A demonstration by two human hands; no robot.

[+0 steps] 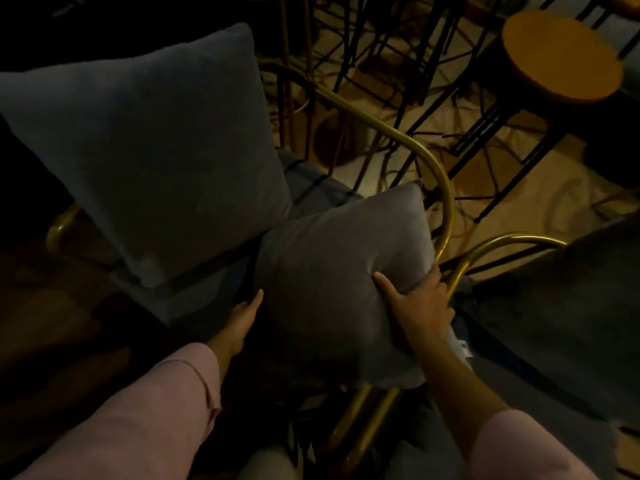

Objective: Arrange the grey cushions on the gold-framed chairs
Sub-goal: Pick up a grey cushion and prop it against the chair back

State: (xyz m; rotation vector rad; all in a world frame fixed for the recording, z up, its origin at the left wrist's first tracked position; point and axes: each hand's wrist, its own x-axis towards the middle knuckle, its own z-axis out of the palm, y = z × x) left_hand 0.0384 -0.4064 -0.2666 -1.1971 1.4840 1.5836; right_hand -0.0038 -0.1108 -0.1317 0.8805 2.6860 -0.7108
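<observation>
A small grey cushion [332,271] leans against the right arm of a gold-framed chair [408,140]. My right hand [419,303] grips its right edge, thumb on the front face and fingers behind. My left hand [242,323] lies along the cushion's left edge with fingers straight; the contact is in shadow. A larger grey cushion [149,147] stands upright against the chair's back at the left. The chair's grey seat [311,188] shows between the two cushions.
A second gold-framed chair [491,251] with a dark grey seat stands close on the right, its frame touching the first. A round wooden stool [561,57] on black legs stands at the top right. Several black metal legs crowd the tan floor behind.
</observation>
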